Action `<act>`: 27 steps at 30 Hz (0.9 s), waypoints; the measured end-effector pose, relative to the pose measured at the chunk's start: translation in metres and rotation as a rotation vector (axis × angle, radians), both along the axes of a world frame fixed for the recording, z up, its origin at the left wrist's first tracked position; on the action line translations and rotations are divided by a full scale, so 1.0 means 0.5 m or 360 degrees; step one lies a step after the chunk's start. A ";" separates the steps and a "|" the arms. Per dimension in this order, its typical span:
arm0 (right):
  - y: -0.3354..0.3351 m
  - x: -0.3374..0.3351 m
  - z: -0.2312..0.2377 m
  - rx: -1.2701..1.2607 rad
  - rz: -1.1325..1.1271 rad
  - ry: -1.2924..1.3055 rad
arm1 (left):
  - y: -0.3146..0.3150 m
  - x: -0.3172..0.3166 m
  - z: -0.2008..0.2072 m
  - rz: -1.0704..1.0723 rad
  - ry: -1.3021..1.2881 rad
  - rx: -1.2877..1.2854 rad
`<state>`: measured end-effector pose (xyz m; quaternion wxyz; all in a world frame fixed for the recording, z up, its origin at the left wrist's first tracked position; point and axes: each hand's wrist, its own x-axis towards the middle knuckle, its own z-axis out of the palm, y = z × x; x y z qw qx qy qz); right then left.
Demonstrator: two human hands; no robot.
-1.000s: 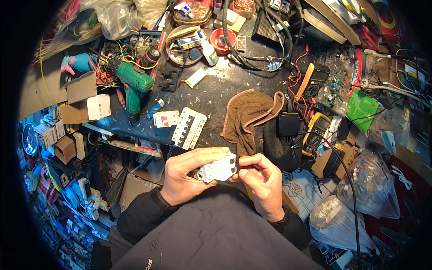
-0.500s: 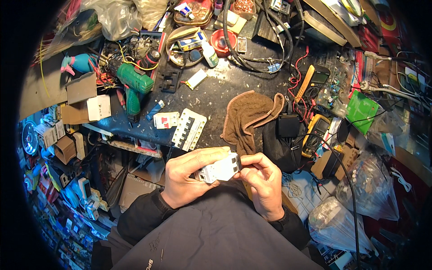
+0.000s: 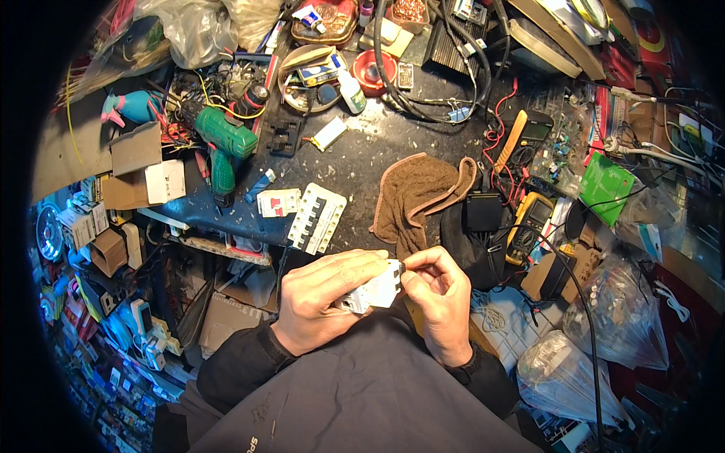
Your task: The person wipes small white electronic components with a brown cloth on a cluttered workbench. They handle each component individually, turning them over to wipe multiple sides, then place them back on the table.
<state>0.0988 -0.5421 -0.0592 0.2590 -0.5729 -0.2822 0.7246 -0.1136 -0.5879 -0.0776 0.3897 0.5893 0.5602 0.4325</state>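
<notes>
While the left hand (image 3: 313,298) wraps a white breaker (image 3: 380,290) above the lap, presumably to steady it, the right hand (image 3: 439,306) pinches its dark end, with breaker strip (image 3: 317,218), cloth (image 3: 411,198) and drill (image 3: 226,131) beyond, apparently kept aside for working room.

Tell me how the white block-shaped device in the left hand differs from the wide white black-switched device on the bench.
The white block-shaped device is held in the left hand; the wide white black-switched device lies on the black bench. Fingers partly cover the block-shaped device, while the wide device's switch row shows uncovered. Both have white casings with black parts.
</notes>
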 end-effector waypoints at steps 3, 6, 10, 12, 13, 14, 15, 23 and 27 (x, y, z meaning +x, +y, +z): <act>0.003 -0.010 0.006 0.0053 0.0022 -0.0037 | 0.000 -0.003 0.003 -0.0031 0.0037 0.0036; 0.003 -0.015 0.012 0.0104 0.0006 -0.0049 | 0.001 -0.006 0.008 -0.0101 0.0087 0.0055; 0.004 -0.014 0.016 0.0146 0.0058 -0.0125 | -0.002 -0.008 0.018 -0.0144 0.0067 0.0063; 0.004 -0.011 0.013 0.0184 0.0050 -0.0079 | -0.004 -0.013 0.022 -0.0211 0.0110 0.0066; 0.004 -0.010 0.011 0.0200 0.0095 -0.0131 | -0.006 -0.014 0.025 -0.0223 0.0115 0.0078; 0.004 -0.009 0.007 0.0222 0.0120 -0.0129 | -0.006 -0.015 0.026 -0.0221 0.0123 0.0098; 0.004 -0.008 0.005 0.0244 0.0145 -0.0127 | -0.007 -0.015 0.026 -0.0221 0.0144 0.0102; -0.003 -0.005 0.007 0.0091 0.0065 -0.0067 | -0.005 -0.009 0.021 -0.0143 0.0122 0.0067; 0.000 -0.003 0.011 0.0022 0.0085 -0.0049 | -0.003 -0.021 0.024 -0.0260 0.0154 0.0112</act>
